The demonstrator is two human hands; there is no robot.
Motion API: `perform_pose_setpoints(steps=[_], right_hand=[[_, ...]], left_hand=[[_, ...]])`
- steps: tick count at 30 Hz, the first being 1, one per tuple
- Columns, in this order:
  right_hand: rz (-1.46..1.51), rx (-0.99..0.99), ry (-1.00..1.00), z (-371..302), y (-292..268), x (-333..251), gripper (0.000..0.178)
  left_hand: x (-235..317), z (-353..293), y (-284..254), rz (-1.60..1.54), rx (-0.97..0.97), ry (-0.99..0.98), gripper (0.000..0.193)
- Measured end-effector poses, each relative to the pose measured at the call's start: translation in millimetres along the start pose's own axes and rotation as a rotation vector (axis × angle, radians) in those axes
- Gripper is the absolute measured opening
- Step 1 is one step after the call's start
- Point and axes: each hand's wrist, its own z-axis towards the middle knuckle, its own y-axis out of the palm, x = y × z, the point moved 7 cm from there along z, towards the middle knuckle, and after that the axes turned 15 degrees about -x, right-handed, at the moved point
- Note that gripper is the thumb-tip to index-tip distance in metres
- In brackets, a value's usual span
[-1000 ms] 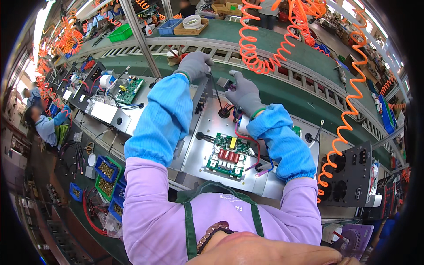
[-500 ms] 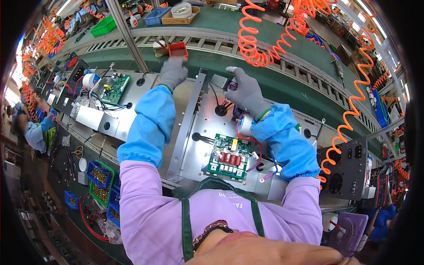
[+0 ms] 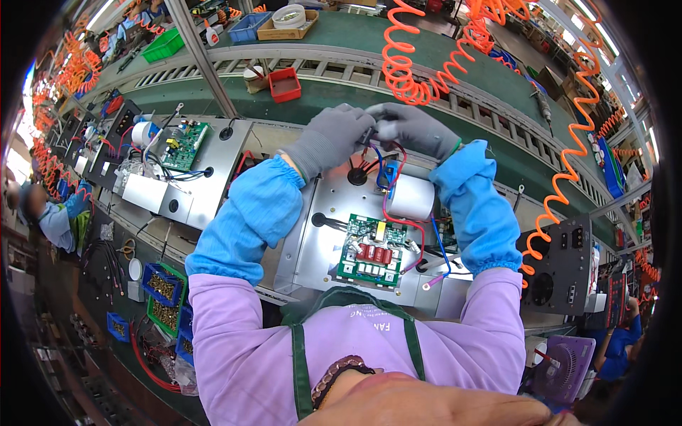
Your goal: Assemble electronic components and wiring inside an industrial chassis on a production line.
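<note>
My left hand (image 3: 332,139), in a grey glove, has its fingers curled at the far edge of the metal chassis (image 3: 310,257). Against its fingertips is my gloved right hand (image 3: 419,132), pinching a small dark part (image 3: 368,136) with red and blue wires running from it. Whatever the left fingers hold is too small and covered to make out. Nearer me, a green circuit board (image 3: 370,250) with red components lies in the chassis. Between board and right hand stands a large white cylinder (image 3: 412,197), beside a blue component (image 3: 388,173).
A red tray (image 3: 285,85) stands beyond my left hand, before the roller conveyor (image 3: 341,69). Another open chassis (image 3: 226,170) sits to the left. Blue bins of brass fasteners (image 3: 163,285) are at lower left. Orange coiled hoses (image 3: 402,64) hang ahead; a black panel (image 3: 556,266) stands right.
My left hand has come back from the red tray, moving right and nearer, to meet the right hand. The right hand has shifted slightly and still holds the small dark part.
</note>
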Motion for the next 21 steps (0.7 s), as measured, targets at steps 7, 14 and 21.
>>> perform_pose_setpoints(steps=[7, 14, 21], right_hand=[[-0.798, -0.218, 0.404, 37, -21, 40, 0.027], [-0.875, -0.014, 0.577, 66, -53, 78, 0.025], [-1.271, 0.28, 0.528, 64, -59, 48, 0.02]], left_hand=[[9, -1, -3, 0.048, 0.045, 0.086, 0.035], [2, 3, 5, 0.014, -0.036, 0.009, 0.035], [-1, -2, -3, -0.027, 0.124, -0.007, 0.043]])
